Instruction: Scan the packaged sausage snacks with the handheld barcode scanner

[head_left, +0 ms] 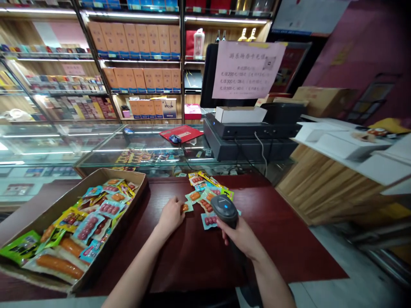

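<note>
Sausage snack packets (96,224) in green, yellow and blue wrappers, heaped in a shallow cardboard tray (105,182) at 9 o'clock from the hands, on a dark red counter top (192,256). Beyond the tray, at 11 o'clock, a glass display case (138,147) with small goods showing under the glass, and behind it wooden shelves (138,55) lined with tan boxes.

Left hand (171,215) low on the counter, well clear of the tray, fingers (175,201) half curled against one small sausage packet (185,208); whether pinched or only touched, impossible to tell. Just ahead of both hands, at 12 o'clock, a loose pile of sausage packets (205,192) lying flat on the counter. Right hand (234,234) closed firmly around the grip of a black handheld barcode scanner (224,206), blue light on top, head right over the pile's near edge.

Farther off at 12 o'clock, a red mat (181,133) with a computer mouse (175,138) on the glass; at 1 o'clock, a dark cash register stack (247,137) under a pink notice (248,70); at 2 o'clock, a cardboard carton (321,100) beside a white counter (340,145).
</note>
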A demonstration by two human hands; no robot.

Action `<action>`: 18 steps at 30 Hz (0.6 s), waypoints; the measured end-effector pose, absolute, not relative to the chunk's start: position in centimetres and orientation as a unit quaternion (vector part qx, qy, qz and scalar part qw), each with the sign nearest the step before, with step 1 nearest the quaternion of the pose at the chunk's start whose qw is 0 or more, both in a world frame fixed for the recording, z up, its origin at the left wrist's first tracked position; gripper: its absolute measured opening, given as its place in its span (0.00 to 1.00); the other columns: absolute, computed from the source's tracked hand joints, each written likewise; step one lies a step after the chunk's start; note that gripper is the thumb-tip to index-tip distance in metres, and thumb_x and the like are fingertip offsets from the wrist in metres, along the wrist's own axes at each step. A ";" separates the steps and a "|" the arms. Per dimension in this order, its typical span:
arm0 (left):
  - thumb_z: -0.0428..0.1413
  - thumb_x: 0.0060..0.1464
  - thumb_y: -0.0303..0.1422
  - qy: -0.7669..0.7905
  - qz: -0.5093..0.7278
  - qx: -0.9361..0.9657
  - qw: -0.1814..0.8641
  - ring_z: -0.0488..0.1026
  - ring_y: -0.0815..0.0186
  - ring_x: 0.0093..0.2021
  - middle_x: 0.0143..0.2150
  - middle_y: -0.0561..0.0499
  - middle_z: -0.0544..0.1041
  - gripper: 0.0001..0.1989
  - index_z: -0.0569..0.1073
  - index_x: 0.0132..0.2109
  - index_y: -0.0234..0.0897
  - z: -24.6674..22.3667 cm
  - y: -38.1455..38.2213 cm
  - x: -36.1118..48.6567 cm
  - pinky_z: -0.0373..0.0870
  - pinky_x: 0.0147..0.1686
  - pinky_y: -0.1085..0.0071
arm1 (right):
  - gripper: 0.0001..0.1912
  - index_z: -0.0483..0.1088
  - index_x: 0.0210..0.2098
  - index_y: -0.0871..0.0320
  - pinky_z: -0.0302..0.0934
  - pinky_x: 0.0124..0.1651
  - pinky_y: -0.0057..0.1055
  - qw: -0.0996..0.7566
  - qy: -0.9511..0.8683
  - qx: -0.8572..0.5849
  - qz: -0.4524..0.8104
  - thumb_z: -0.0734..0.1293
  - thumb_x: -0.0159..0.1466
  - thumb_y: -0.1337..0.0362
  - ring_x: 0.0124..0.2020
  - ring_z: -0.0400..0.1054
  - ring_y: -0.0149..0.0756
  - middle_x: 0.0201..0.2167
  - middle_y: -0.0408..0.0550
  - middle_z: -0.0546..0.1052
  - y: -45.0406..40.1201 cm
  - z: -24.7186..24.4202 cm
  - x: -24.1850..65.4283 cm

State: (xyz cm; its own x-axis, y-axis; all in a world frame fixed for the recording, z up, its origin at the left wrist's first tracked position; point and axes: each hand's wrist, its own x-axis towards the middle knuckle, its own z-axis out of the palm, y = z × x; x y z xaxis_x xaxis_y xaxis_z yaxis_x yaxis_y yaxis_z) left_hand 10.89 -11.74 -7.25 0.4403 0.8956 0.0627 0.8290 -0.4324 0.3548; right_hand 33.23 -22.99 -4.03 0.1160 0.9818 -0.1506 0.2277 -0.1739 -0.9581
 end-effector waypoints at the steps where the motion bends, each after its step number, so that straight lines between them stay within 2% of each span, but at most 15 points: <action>1: 0.53 0.52 0.28 0.521 0.140 0.828 0.153 0.72 0.59 0.41 0.42 0.41 0.73 0.11 0.77 0.42 0.34 -7.1 -11.6 10.8 0.66 0.44 0.66 | 0.17 0.70 0.35 0.59 0.59 0.19 0.27 0.419 -0.488 -0.617 0.454 0.67 0.60 0.50 0.14 0.62 0.30 0.15 0.38 0.68 -23.0 -4.1 33.2; 5: 0.54 0.49 0.28 0.540 0.254 0.737 0.317 0.74 0.62 0.37 0.37 0.47 0.78 0.10 0.76 0.40 0.36 -6.8 -10.1 10.2 0.68 0.41 0.68 | 0.16 0.70 0.35 0.59 0.60 0.20 0.27 0.427 -0.487 -0.605 0.463 0.68 0.59 0.52 0.14 0.62 0.29 0.15 0.37 0.68 -23.1 -3.9 33.1; 9: 0.60 0.45 0.32 0.469 0.373 0.634 0.489 0.76 0.63 0.36 0.36 0.49 0.80 0.14 0.74 0.41 0.36 -6.5 -7.9 10.0 0.70 0.39 0.69 | 0.14 0.69 0.35 0.58 0.61 0.20 0.27 0.427 -0.483 -0.606 0.466 0.69 0.58 0.52 0.15 0.63 0.30 0.15 0.37 0.68 -23.4 -3.3 32.7; 13: 0.65 0.37 0.32 0.446 0.422 0.575 0.541 0.75 0.66 0.32 0.33 0.51 0.79 0.17 0.73 0.38 0.35 -5.2 -6.6 11.1 0.72 0.36 0.70 | 0.15 0.69 0.37 0.57 0.61 0.20 0.28 0.430 -0.486 -0.601 0.467 0.68 0.58 0.52 0.16 0.63 0.30 0.16 0.38 0.68 -23.7 -2.9 32.2; 18: 0.69 0.34 0.34 0.422 0.410 0.528 0.613 0.75 0.67 0.30 0.31 0.51 0.78 0.19 0.71 0.33 0.33 -3.6 -6.1 12.8 0.74 0.35 0.68 | 0.16 0.68 0.38 0.57 0.62 0.20 0.28 0.427 -0.496 -0.593 0.469 0.68 0.59 0.52 0.16 0.63 0.31 0.17 0.38 0.68 -23.9 -3.1 31.8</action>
